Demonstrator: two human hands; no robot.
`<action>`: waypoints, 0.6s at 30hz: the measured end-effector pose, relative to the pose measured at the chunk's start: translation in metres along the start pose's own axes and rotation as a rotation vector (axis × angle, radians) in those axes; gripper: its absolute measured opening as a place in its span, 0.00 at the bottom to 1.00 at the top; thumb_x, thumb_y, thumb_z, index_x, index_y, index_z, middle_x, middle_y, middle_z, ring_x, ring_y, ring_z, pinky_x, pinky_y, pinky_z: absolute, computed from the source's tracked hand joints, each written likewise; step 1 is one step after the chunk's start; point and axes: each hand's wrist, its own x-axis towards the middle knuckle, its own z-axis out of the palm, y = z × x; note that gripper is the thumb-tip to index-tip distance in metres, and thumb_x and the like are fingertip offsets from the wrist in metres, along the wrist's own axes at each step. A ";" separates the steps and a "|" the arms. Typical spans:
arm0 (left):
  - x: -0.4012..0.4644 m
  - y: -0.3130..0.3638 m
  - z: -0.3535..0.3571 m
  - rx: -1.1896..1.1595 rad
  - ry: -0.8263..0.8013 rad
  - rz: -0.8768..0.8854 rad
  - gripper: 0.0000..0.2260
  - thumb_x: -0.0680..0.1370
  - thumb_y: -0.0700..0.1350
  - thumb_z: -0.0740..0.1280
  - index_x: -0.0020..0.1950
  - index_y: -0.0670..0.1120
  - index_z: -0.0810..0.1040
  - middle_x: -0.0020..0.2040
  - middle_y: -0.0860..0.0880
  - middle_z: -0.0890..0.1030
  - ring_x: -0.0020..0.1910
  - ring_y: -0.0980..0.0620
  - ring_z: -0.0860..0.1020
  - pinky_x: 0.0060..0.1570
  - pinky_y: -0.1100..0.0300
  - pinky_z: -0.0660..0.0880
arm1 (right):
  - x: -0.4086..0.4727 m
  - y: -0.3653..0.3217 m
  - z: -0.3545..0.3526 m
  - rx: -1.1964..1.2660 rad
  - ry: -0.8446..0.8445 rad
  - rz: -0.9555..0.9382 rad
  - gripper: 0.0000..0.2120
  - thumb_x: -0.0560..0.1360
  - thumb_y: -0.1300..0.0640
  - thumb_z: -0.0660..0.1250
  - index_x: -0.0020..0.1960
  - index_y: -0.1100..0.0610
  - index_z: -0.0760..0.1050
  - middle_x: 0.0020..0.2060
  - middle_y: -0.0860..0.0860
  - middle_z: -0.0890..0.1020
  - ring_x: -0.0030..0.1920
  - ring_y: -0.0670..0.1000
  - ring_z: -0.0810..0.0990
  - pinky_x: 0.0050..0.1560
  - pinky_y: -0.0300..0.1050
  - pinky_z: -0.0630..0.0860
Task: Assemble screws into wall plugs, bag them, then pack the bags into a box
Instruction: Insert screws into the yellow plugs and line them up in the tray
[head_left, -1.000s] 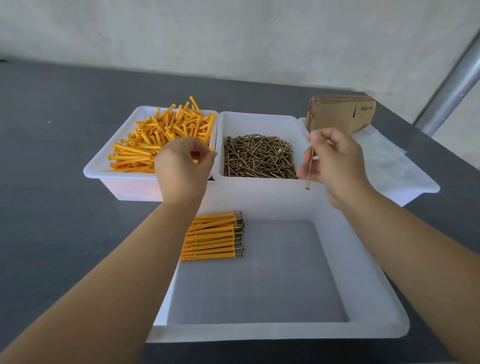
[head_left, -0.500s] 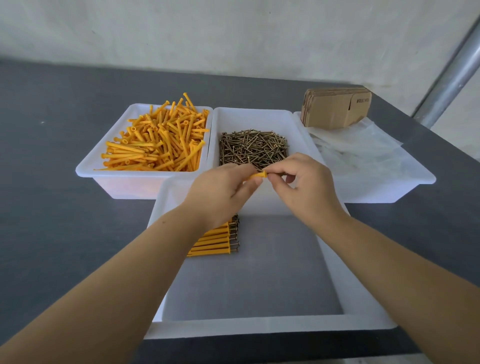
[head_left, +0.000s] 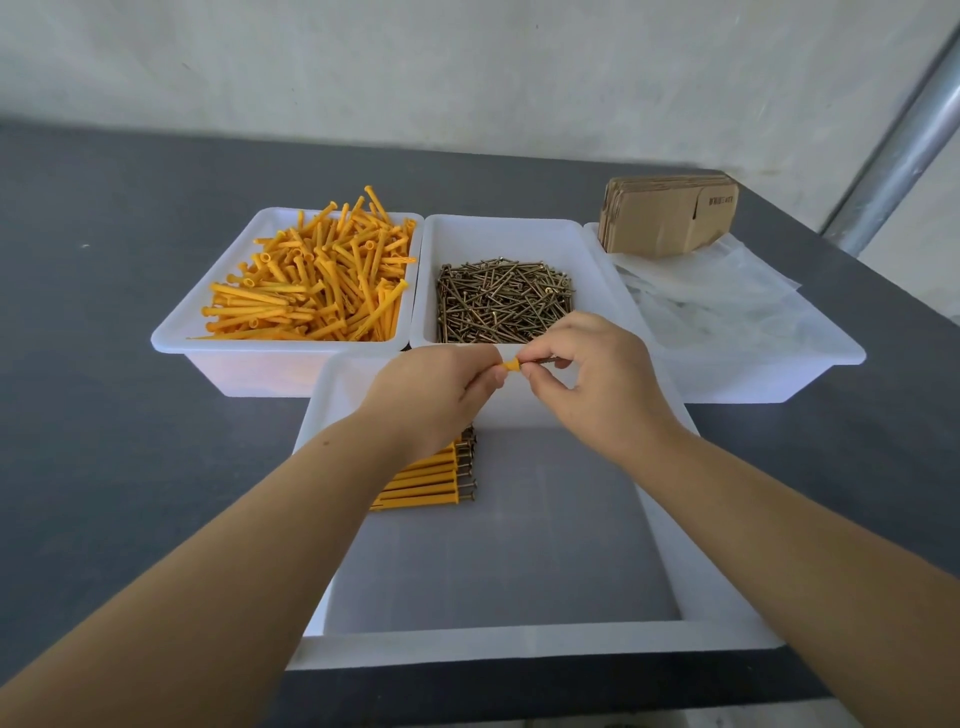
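Four white trays (head_left: 519, 642), two hands (head_left: 436, 395), one stack of flattened cartons (head_left: 667, 215), uncounted heaps of plugs (head_left: 311, 280) and screws (head_left: 501, 301).

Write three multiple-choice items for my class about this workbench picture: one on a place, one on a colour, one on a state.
1. Where do the finished plug-and-screw pieces lie?
A. near tray
B. screw tray
C. on the cardboard

2. What colour are the wall plugs?
A. blue
B. orange
C. grey

3. What are the hands doing?
A. resting flat
B. lifting a tray
C. pinching one plug together

Key: 1 A, the finished pieces lie in a row in the near tray. 2 B, the wall plugs are orange. 3 C, left hand and right hand meet on one plug.
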 end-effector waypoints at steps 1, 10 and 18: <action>-0.001 0.000 0.000 -0.005 -0.003 0.006 0.11 0.84 0.52 0.57 0.48 0.50 0.75 0.34 0.52 0.75 0.36 0.53 0.73 0.36 0.53 0.70 | 0.000 -0.001 0.001 -0.006 -0.010 -0.015 0.08 0.73 0.63 0.71 0.50 0.56 0.84 0.44 0.49 0.80 0.44 0.48 0.77 0.45 0.48 0.76; -0.002 0.008 0.004 -0.186 -0.022 0.087 0.10 0.83 0.47 0.60 0.46 0.45 0.77 0.36 0.49 0.76 0.37 0.51 0.73 0.37 0.54 0.69 | -0.001 -0.015 0.001 0.227 -0.027 -0.041 0.27 0.69 0.65 0.65 0.68 0.58 0.72 0.69 0.50 0.71 0.71 0.46 0.68 0.69 0.43 0.68; 0.000 -0.001 -0.002 -0.163 0.126 0.049 0.06 0.79 0.43 0.66 0.45 0.44 0.81 0.36 0.51 0.75 0.38 0.55 0.71 0.39 0.59 0.66 | -0.001 -0.002 0.002 0.001 -0.033 -0.070 0.03 0.73 0.64 0.72 0.45 0.58 0.82 0.40 0.50 0.77 0.34 0.46 0.73 0.37 0.50 0.74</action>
